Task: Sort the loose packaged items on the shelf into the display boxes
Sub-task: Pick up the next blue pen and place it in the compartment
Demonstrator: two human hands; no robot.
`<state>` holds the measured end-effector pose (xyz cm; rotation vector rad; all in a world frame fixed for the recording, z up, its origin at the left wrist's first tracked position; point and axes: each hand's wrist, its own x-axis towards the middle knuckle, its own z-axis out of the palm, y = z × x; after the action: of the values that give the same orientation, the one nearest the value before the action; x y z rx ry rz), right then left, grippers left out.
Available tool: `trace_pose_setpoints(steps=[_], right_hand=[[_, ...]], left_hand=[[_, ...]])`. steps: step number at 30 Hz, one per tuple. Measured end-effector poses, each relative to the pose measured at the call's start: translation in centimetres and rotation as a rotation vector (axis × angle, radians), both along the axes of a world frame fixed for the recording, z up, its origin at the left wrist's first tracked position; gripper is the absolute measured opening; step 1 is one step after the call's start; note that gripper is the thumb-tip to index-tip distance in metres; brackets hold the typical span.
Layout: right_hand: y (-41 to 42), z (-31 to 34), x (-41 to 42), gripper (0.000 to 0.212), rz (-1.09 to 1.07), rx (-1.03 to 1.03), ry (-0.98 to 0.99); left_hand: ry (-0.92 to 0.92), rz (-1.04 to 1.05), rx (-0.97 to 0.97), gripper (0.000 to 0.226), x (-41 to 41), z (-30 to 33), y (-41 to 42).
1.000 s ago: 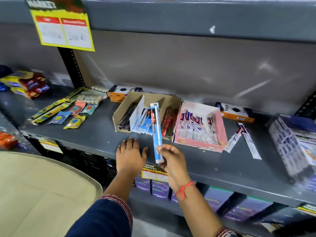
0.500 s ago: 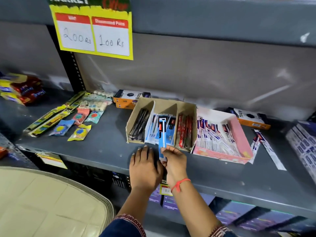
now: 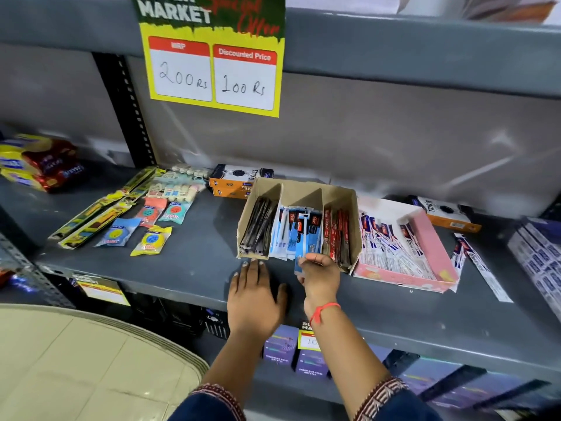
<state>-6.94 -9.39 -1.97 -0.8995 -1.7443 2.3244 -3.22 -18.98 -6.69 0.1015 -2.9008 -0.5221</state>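
A brown cardboard display box with three compartments stands on the grey shelf: dark packs left, blue pen packs in the middle, red packs right. My right hand pinches the near end of a blue pen pack that lies in the middle compartment. Flat on the shelf in front of the box rests my left hand, fingers spread, holding nothing. A pink display box to the right holds white-and-blue packs. Two loose white packs lie right of it.
Loose yellow strips and round sachets lie at the shelf's left, with snack packets farther left. Orange-and-black cartons stand behind the brown box, another behind the pink one. A yellow price sign hangs above. Purple boxes fill the lower shelf.
My right hand has carried the blue pen pack from above the shelf edge into the middle compartment. The view has moved closer and to the left. My left hand stays on the shelf.
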Motion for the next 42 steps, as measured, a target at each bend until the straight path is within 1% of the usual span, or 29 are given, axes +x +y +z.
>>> trace_pose_setpoints(steps=[2,7,11,18,21,26,28,31,35,37,40,42], right_hand=[[-0.2,-0.1,-0.2,0.037,-0.003,0.047,-0.006],[-0.8,-0.1,-0.4,0.038,-0.016,0.122,-0.040],[-1.2,-0.6,-0.6,0.019,-0.024,0.130,-0.068],[-1.0,-0.1,-0.3,0.031,-0.037,-0.057,-0.055],[-0.6,0.2,0.3,0.037,-0.003,-0.141,-0.031],[-0.3,0.1,1.2,0.049,0.010,-0.160,0.003],[-0.6,0.2,1.5,0.048,-0.025,-0.171,0.022],[-1.1,0.9,1.6,0.035,-0.096,-0.283,0.067],[-1.2,1.1,0.9,0.033,-0.169,-0.445,0.058],[-1.2,1.4,0.7,0.036,-0.199,-0.517,0.036],[-1.4,1.7,0.4,0.039,-0.342,-0.605,0.014],[-1.2,1.4,0.2,0.039,-0.384,-0.681,0.038]], left_hand=[[-0.001,0.012,-0.007,0.068,-0.2,0.0,-1.1],[0.014,0.033,-0.010,0.066,0.1,0.3,-2.6],[0.025,0.043,0.013,0.064,0.2,0.5,-2.6],[0.065,0.070,0.003,0.061,0.3,0.5,-2.4],[0.086,0.068,-0.001,0.060,0.3,0.4,-2.3],[0.079,0.061,-0.004,0.057,0.4,0.5,-2.3],[0.057,0.056,-0.007,0.057,0.4,0.7,-2.3],[0.060,0.052,0.001,0.052,0.5,0.7,-2.4],[0.055,0.050,0.002,0.052,0.4,0.6,-2.3],[0.073,0.051,0.001,0.051,0.3,0.6,-2.4],[0.083,0.056,0.002,0.053,0.3,0.4,-2.4],[0.073,0.055,-0.006,0.054,0.2,0.2,-2.5]])
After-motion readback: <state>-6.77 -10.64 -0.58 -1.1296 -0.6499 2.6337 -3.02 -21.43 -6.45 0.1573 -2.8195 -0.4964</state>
